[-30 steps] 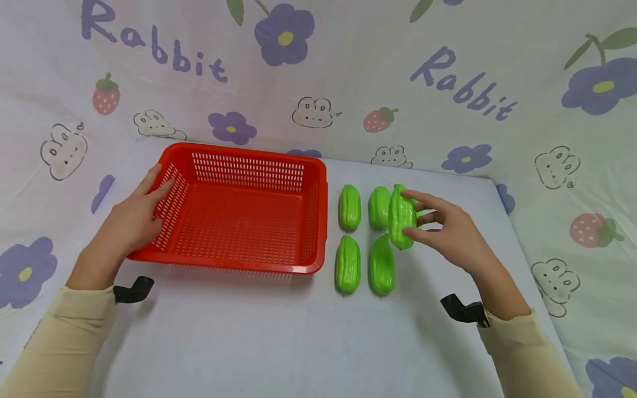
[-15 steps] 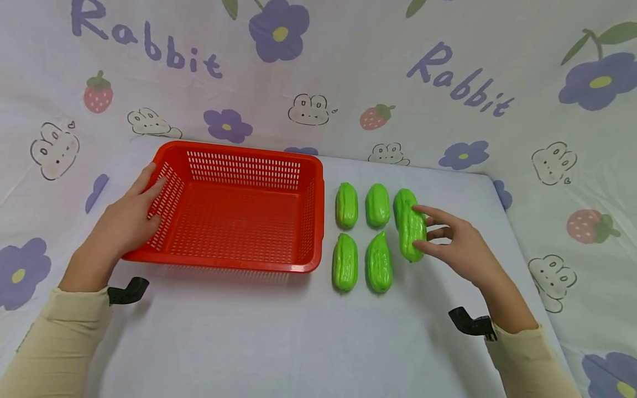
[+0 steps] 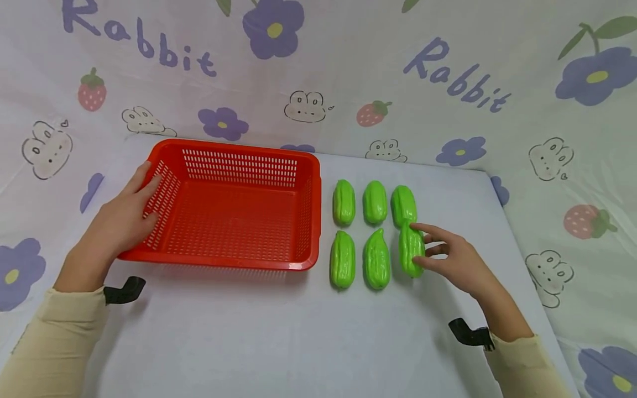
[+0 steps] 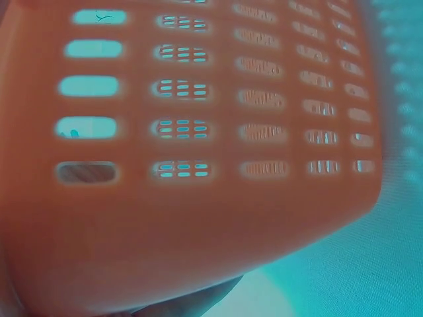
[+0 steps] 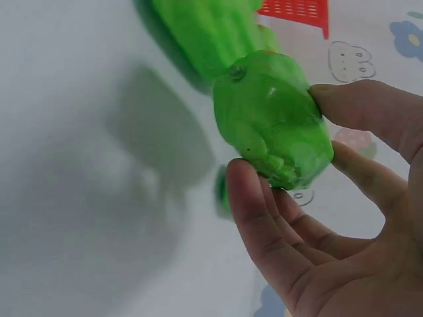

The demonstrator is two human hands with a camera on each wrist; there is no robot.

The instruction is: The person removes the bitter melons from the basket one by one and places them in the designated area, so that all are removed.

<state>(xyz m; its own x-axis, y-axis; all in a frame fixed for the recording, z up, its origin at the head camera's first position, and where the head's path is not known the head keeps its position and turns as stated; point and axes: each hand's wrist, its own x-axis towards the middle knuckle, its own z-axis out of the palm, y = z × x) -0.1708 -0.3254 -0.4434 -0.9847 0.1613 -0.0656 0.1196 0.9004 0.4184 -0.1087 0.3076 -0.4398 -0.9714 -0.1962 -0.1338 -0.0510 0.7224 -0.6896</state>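
Observation:
My right hand (image 3: pixel 450 257) pinches a bright green, ridged toy gourd (image 3: pixel 411 251) between thumb and fingertips. In the right wrist view this gourd (image 5: pixel 271 119) is seen end-on, above its shadow on the white surface. Its upper tip overlaps the back right gourd (image 3: pixel 403 204) in the head view. On its left lies the front middle gourd (image 3: pixel 376 262). My left hand (image 3: pixel 116 221) grips the left end of a red plastic basket (image 3: pixel 224 262), with nothing lying inside. The left wrist view is filled by the basket's slotted wall (image 4: pixel 198 224); most of that hand is hidden there.
Several more green gourds, such as the front left one (image 3: pixel 342 260) and the back left one (image 3: pixel 344 202), lie in two rows right of the basket. A patterned cloth (image 3: pixel 338 66) rises behind the white tabletop (image 3: pixel 278 337).
My right hand has brought its gourd toward me and slightly right, from over the back row to the front row's right end. My left hand stays at the basket.

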